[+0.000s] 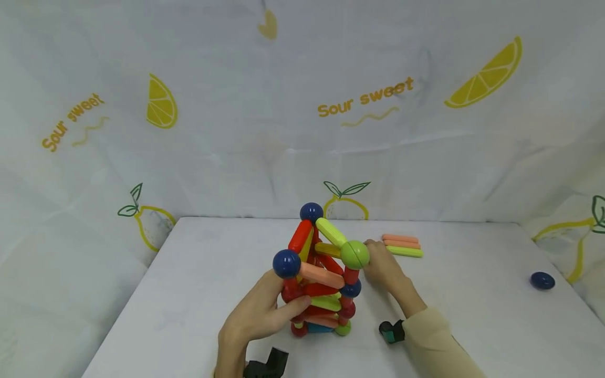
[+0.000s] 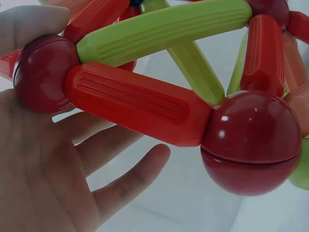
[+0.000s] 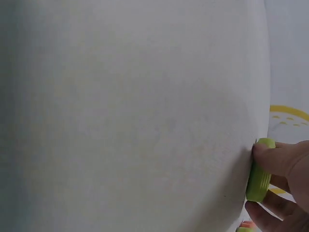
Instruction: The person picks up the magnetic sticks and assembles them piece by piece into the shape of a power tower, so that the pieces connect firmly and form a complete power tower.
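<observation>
magnetic stick-and-ball tower (image 1: 321, 273) standing low centre of the head view, on the white worktop (image 1: 463, 294). left hand (image 1: 257, 315) cupped against its lower left side, fingers only loosely bent, thumb and palm touching a dark red ball (image 2: 41, 72) in the left wrist view; steadying, not clamping. right hand (image 1: 385, 265) just right of the tower's green ball (image 1: 355, 254), pinching a short green stick (image 3: 259, 170) between thumb and fingers in the right wrist view. three spare sticks (image 1: 402, 245) side by side right of centre; loose blue ball (image 1: 542, 280) far right. probably light, stiff plastic with slick balls, joints likely to pop apart under a sideways push; best held at a lower ball joint, not mid-stick.
</observation>
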`<state>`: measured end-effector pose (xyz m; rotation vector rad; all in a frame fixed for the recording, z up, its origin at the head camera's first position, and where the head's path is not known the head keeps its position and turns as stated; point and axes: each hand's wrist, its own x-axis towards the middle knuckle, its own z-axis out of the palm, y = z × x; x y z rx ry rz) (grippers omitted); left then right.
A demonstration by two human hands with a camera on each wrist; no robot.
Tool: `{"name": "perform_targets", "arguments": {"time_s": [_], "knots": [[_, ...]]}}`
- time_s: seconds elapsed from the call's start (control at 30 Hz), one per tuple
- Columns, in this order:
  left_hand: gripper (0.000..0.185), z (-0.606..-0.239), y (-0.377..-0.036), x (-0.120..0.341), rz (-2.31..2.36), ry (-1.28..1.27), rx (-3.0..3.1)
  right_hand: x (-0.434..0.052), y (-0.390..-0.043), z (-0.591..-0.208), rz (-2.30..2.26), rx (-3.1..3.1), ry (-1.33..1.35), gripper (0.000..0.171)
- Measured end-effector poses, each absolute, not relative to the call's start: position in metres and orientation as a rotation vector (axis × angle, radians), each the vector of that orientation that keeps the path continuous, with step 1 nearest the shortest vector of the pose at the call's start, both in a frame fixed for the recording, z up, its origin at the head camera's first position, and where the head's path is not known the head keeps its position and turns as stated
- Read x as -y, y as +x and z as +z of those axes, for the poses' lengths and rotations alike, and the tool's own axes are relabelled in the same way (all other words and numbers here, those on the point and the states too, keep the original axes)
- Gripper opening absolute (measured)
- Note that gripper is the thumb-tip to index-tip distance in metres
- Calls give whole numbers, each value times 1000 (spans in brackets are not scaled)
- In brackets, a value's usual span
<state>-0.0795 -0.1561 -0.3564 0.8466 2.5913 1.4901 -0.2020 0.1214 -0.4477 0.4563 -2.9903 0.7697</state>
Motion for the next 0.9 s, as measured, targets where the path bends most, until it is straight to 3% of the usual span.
{"name": "perform_targets", "arguments": {"time_s": [0.13,0.23,0.37,0.6,0.73,0.9], "knots": [[49,-357,-81,156,1522,877,-2594,-124,-199,-443,812,2933,489,18],[43,-358,-83,153,1539,880,-2597,-125,-193,-424,902,2841,499,10],[42,-359,-86,150,1556,842,-2602,-120,-171,-366,1106,2527,545,30],[42,-361,-89,148,1578,781,-2618,-104,-105,-268,1208,2086,834,46],[41,-362,-90,148,1573,793,-2638,-95,-78,-257,1171,2104,1004,50],[43,-362,-89,146,1589,792,-2624,-90,-71,-262,1066,2141,1111,48]]}}
